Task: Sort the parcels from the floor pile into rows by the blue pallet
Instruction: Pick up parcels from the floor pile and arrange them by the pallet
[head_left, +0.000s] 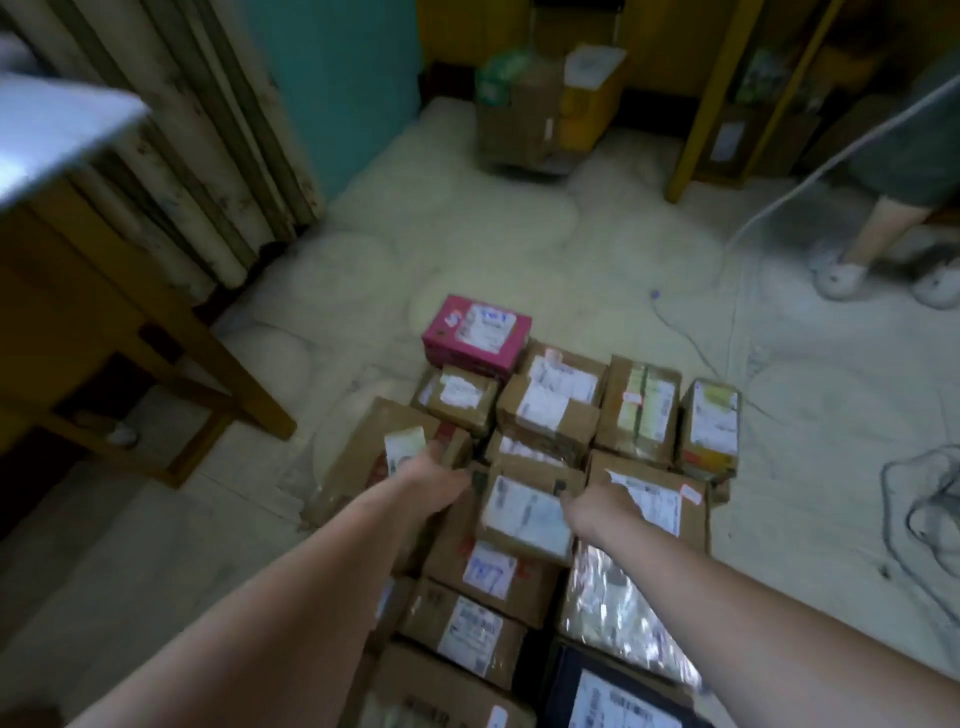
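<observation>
Centre of frame: left hand (434, 480) and right hand (597, 506) clasped on opposite sides of a small brown parcel (527, 512) with a white label — fingers curled over its edges, parcel tilted above the others. Below and around it, rows of cardboard parcels (639, 410) on the pale floor (467, 218), a pink box (475, 332) at the far end. Lower right, a silvery wrapped parcel (618, 608). Left edge — a wooden table (104, 322). Upper right, another person's leg (878, 234).
</observation>
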